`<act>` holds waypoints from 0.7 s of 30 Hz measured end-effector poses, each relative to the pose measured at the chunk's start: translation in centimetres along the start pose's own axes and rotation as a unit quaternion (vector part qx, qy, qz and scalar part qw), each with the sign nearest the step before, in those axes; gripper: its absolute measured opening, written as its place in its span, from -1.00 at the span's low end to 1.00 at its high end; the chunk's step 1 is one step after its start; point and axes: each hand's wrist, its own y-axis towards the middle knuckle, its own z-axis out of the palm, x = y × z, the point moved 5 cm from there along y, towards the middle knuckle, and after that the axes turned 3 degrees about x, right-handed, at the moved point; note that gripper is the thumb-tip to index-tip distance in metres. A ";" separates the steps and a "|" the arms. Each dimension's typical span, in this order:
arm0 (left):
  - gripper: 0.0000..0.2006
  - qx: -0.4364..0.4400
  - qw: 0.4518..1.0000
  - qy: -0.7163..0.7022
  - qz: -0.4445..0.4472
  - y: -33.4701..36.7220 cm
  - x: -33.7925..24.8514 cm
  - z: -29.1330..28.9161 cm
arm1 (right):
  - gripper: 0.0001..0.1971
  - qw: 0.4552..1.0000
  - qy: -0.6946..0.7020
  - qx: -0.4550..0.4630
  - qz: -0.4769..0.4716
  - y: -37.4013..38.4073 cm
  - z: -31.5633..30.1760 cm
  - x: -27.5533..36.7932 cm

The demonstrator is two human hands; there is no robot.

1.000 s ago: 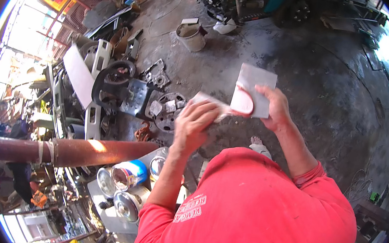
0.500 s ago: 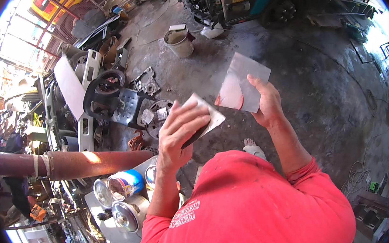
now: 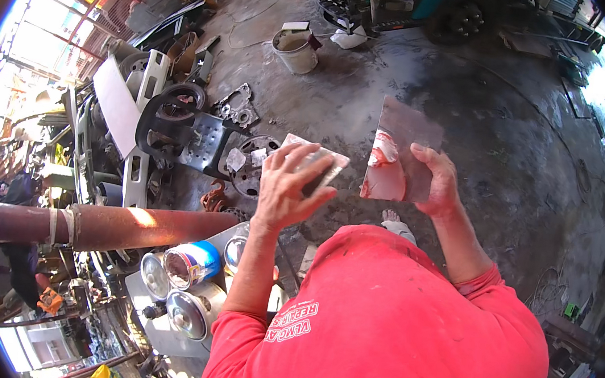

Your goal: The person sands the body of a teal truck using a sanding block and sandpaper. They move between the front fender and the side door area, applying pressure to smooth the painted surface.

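Note:
In my right hand (image 3: pixel 440 182) is a thin, see-through grey sheet (image 3: pixel 414 127), gripped at its right edge between thumb and fingers. White paste streaked with red (image 3: pixel 384 153) lies in a lump on the sheet's left side, above a smooth pinkish-white smear. My left hand (image 3: pixel 290 182) holds a flat rectangular spreader (image 3: pixel 339 162) with whitish smears, its fingers bent over the top face. A small gap separates the spreader from the sheet. The fingers under the sheet are hidden.
Beside my left forearm, a blue can (image 3: pixel 193 262) and round lamps (image 3: pixel 188 314) stand on a light surface. A thick rusty pipe (image 3: pixel 131 229) crosses at left. Car parts, a black chair (image 3: pixel 201 143) and a bucket (image 3: pixel 295 50) stand beyond. A vehicle (image 3: pixel 400 5) is at the far side.
The sheet has moved right and slightly down, away from the spreader. A streaked lump of paste now shows on it above the smooth smear. The left hand has turned the spreader flatter.

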 end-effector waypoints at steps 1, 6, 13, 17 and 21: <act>-0.40 -0.029 0.997 -0.075 -0.009 0.0 0.9 -1.2 | -0.63 0.997 -0.057 0.006 -0.048 -0.2 0.4 0.8; -0.49 -0.098 0.975 -0.194 0.051 2.1 -0.7 -1.9 | -0.59 0.853 -0.466 0.155 -0.179 0.2 5.0 -0.3; -0.42 0.037 0.985 -0.155 0.059 -0.5 -5.4 -0.4 | -0.63 0.984 -0.122 -0.068 -0.114 2.9 2.2 3.5; -0.29 -0.139 0.908 -0.368 0.143 -0.3 -5.3 -3.7 | -0.65 0.990 -0.116 0.052 -0.066 3.6 1.6 2.1; -0.37 -0.041 0.929 -0.357 0.090 2.1 -3.8 -1.4 | -0.63 0.992 0.088 0.067 0.061 2.4 -0.1 -3.0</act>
